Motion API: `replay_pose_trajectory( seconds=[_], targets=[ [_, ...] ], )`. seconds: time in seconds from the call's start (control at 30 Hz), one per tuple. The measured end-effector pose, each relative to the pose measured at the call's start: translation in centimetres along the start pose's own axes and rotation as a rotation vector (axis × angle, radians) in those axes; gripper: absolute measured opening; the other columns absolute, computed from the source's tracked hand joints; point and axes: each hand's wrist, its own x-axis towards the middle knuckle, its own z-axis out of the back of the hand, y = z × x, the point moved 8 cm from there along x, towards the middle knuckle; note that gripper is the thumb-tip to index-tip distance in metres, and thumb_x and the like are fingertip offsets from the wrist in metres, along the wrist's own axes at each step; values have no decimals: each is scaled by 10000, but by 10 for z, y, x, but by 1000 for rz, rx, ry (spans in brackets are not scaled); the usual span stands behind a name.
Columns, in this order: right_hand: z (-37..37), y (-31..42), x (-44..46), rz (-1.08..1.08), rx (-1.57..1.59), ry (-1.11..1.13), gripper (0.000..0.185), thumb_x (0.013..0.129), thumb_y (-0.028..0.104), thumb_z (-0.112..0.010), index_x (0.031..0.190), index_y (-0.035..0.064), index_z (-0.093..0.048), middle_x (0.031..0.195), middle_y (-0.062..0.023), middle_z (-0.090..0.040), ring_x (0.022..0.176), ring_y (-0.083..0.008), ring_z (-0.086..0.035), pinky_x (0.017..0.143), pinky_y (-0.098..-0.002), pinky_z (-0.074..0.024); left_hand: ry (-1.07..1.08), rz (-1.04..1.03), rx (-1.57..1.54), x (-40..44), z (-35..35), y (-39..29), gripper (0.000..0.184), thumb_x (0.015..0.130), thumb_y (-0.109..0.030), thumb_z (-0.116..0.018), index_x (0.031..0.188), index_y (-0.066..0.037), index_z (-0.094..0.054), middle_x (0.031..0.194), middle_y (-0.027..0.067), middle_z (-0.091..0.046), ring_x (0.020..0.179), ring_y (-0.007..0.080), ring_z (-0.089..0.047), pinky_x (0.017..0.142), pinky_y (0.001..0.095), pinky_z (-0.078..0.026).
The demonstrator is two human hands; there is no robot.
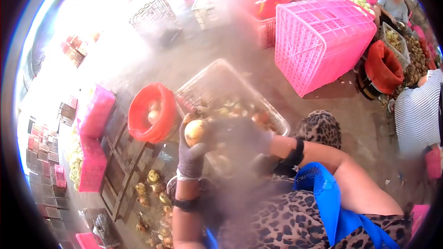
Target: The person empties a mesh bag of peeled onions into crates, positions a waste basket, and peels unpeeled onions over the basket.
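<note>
My left hand (190, 157), in a greyish glove, is closed around a yellow-brown onion (195, 133). Close beside it on the right is my gloved right hand (259, 137); a hazy smear covers its fingers, so whether it holds anything is hidden. Both hands are over the near side of a pale plastic crate (272, 113) with onions and loose skins (233, 108) in it. Left of the crate stands a round container with a red liner (140, 129), a few pale peeled onions (153, 116) inside.
Unpeeled onions (154, 186) lie on the floor at my left, near a wooden pallet (110, 193). Pink crates (318, 41) stand ahead; another pink crate (92, 166) by peeled onions is at left. A person in stripes (420, 115) is at right, another person (393, 7) farther back.
</note>
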Motion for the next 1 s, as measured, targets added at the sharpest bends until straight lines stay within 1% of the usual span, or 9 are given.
replay_pose_trajectory(
  seconds=[0.03,0.1,0.17,0.37,0.57,0.67,0.77,0.87,1.0],
  targets=[
    [0,-3,-2,69,-125,-16,318,930,261,-676,1186,73,-684,843,-12,-685,757,-118,-593,698,-268,-494,-33,50,-129,-1,14,20,961,663,-418,-829,1436,-76,-370,1224,137,-602,1012,315,-660,753,437,-599],
    [3,3,-11,236,-479,-30,291,931,297,-658,1101,67,-709,844,-70,-702,760,-204,-632,728,-332,-514,-24,12,-406,-2,35,36,910,684,-406,-805,1433,-101,-386,1254,130,-595,1029,344,-654,714,472,-606],
    [-4,14,-18,163,-692,92,299,922,358,-628,973,72,-700,863,-159,-689,760,-353,-640,736,-445,-514,-19,13,-490,-3,32,31,896,688,-380,-800,1438,-118,-386,1276,137,-585,1047,361,-645,748,496,-601],
    [-13,12,-18,-66,-665,181,195,869,282,-645,951,107,-668,825,-134,-679,762,-341,-660,708,-457,-514,-15,28,-452,4,52,49,906,682,-331,-792,1459,-131,-372,1361,189,-525,1171,411,-576,1034,571,-461],
    [-22,4,-15,-32,-711,202,113,834,159,-615,926,109,-658,794,-131,-674,742,-336,-662,682,-452,-518,-140,37,-440,3,60,53,901,688,-333,-790,1455,-108,-375,1366,173,-526,1180,392,-578,1051,550,-453],
    [-22,7,-13,-34,-700,229,88,817,106,-605,891,108,-652,768,-125,-672,720,-318,-666,666,-432,-521,-70,-27,-353,1,57,43,906,688,-334,-803,1454,-103,-376,1352,154,-540,1180,360,-582,1031,536,-471],
    [-29,-16,-14,139,-791,158,90,804,80,-602,870,117,-652,748,-111,-669,697,-298,-667,641,-413,-519,-153,-157,-23,-4,45,12,922,686,-352,-825,1453,-107,-376,1335,134,-554,1173,332,-588,992,513,-499],
    [-33,-26,-11,216,-721,153,76,798,79,-611,844,120,-655,729,-97,-665,681,-282,-668,615,-400,-515,-120,-107,-99,-7,47,21,908,679,-378,-846,1431,-123,-406,1305,118,-572,1161,311,-594,969,495,-515],
    [-38,-17,-11,154,-903,284,58,795,81,-627,812,120,-667,726,-76,-665,709,-255,-679,595,-375,-510,-131,78,-332,-11,63,52,815,710,-503,-803,1355,-128,-475,1195,105,-616,968,293,-639,760,453,-549]
  ],
)
